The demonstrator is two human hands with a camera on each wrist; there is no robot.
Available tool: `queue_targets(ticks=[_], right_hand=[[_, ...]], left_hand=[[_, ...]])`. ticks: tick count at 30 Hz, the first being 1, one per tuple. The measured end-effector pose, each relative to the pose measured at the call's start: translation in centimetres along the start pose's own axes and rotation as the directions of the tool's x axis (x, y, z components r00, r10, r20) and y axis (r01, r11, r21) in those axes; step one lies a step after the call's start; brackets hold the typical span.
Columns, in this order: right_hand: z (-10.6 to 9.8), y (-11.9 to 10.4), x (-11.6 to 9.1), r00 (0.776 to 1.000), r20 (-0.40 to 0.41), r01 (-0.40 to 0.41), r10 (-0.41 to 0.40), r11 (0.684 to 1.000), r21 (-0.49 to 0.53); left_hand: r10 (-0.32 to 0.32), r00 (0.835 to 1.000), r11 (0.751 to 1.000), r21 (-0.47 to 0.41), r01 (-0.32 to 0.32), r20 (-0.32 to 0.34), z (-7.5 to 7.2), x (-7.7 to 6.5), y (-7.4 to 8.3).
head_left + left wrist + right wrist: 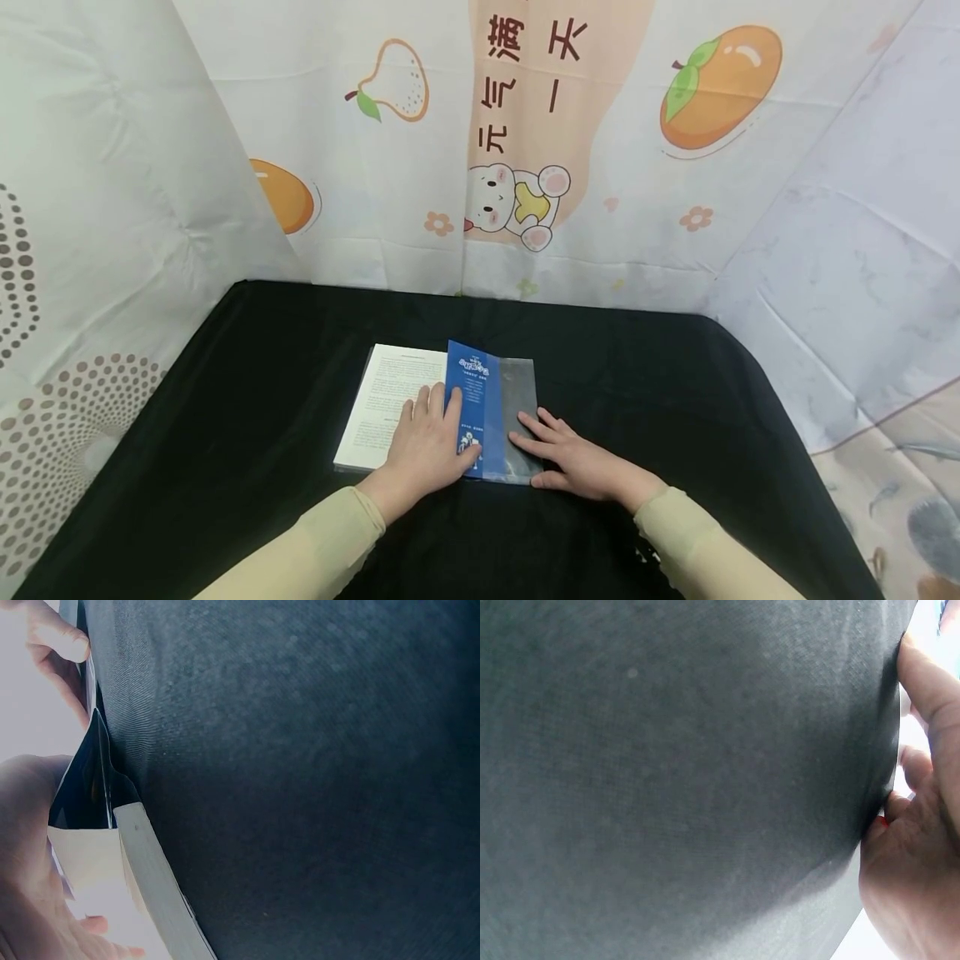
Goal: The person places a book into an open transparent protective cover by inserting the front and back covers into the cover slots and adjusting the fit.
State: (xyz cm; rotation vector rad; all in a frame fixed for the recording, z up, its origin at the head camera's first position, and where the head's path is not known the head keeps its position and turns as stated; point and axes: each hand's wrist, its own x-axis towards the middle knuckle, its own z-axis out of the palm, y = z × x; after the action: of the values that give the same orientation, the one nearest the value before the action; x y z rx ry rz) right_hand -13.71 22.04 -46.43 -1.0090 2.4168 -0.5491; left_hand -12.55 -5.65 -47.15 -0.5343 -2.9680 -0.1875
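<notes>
A book (397, 379) lies on the black cloth with a printed page facing up. Along its right side is a blue cover flap (472, 400) with white lettering, and a clear plastic sleeve (519, 383) extends beyond it. My left hand (427, 442) rests flat across the page and the flap, fingers pointing away and thumb on the blue part. Extended fingers of my right hand (566, 454) touch the sleeve's right edge. In the left wrist view the book's page edges (161, 885) show, with the dark flap (82, 787) bulging up off the cloth beside my palm.
Black cloth (637, 375) covers the table around the book. White printed curtains (600, 167) with fruit pictures and lettering hang behind it, and more pale fabric (90, 167) hangs at both sides.
</notes>
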Motion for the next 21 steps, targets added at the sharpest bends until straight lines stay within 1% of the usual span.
queue_targets(ticks=[10, 17, 21], right_hand=[[-0.11, -0.05, 0.09, 1.000, 0.010, -0.013, 0.013, 1.000, 0.001], [-0.15, 0.05, 0.12, 1.000, -0.002, -0.008, 0.008, 1.000, -0.009], [-0.14, 0.08, 0.15, 1.000, 0.001, -0.006, 0.006, 1.000, -0.002]], left_hand=[[-0.004, 1.000, 1.000, -0.010, 0.004, 0.010, -0.25, -0.04, -0.01], [0.000, 1.000, 1.000, 0.002, 0.000, -0.005, -0.24, 0.04, -0.03], [0.002, 1.000, 1.000, 0.006, -0.002, -0.001, -0.17, 0.03, -0.04]])
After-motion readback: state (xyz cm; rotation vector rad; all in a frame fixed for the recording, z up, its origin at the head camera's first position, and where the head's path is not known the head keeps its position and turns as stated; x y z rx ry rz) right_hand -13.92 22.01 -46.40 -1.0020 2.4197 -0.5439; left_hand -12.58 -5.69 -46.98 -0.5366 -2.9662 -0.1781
